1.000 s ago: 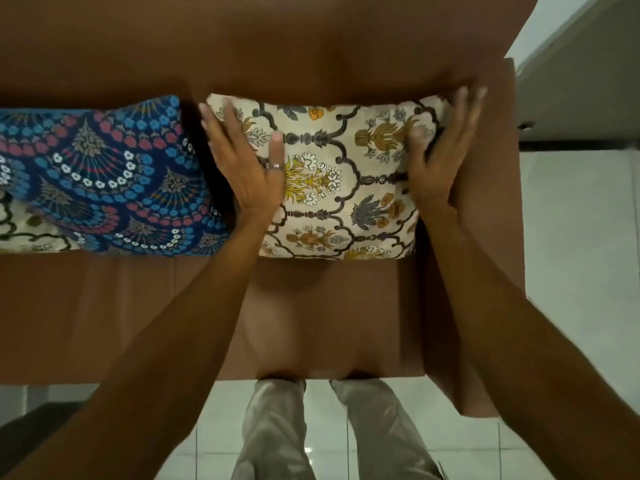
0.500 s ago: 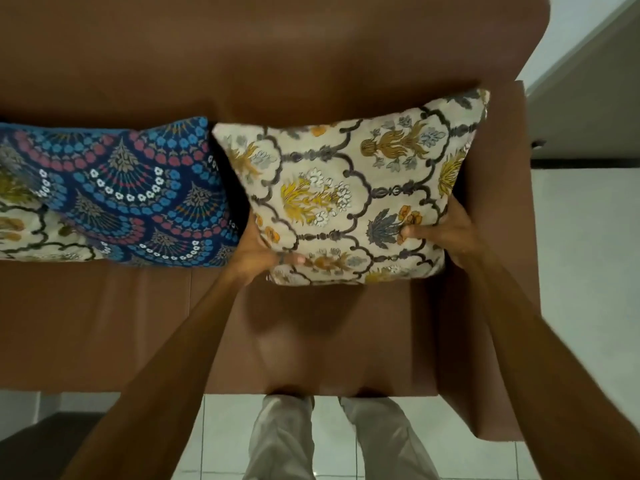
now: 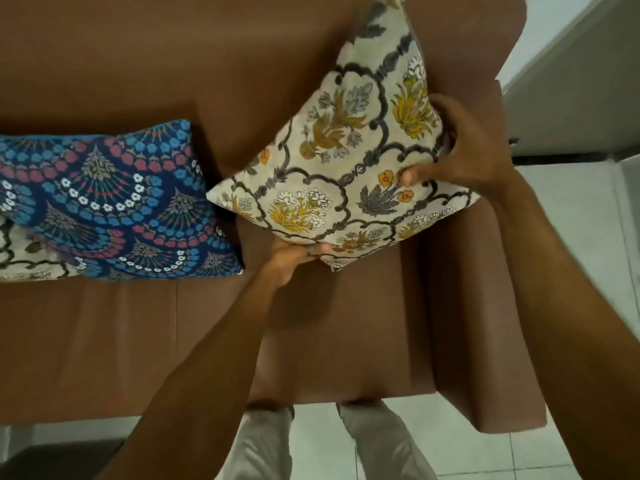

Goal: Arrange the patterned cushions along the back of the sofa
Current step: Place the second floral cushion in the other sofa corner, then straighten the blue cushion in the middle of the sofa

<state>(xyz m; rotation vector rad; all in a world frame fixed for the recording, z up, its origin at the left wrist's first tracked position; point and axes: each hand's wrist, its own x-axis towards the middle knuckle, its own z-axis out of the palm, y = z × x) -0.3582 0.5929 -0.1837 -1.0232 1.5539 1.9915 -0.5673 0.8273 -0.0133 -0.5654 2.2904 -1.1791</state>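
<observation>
Tilting on one corner, the cream floral cushion [image 3: 349, 168] is held clear of the brown sofa [image 3: 311, 323] at the right end of the seat, its upper corner cut off by the top edge of the frame. The cushion is gripped from both sides. The left hand [image 3: 291, 259] is closed on the near lower edge, with most of its fingers hidden beneath the fabric. The right hand [image 3: 464, 150] is closed on the right edge, the thumb pressed onto the patterned face and the remaining fingers concealed behind the cushion. The right armrest [image 3: 485, 306] lies just beside the cushion, and part of it is covered by the right forearm.

The blue patterned cushion [image 3: 114, 202] is seen resting against the backrest to the left, apart from the lifted cushion, with a strip of bare upholstery between the two. Its left portion is cut off by the frame edge. A second cream cushion [image 3: 24, 258] is partly visible at the far left, largely overlapped by the blue one and cropped, so its full outline cannot be made out.

At the near edge, light grey trouser legs [image 3: 263, 445] and a pale tiled floor [image 3: 571, 209] are shown.
</observation>
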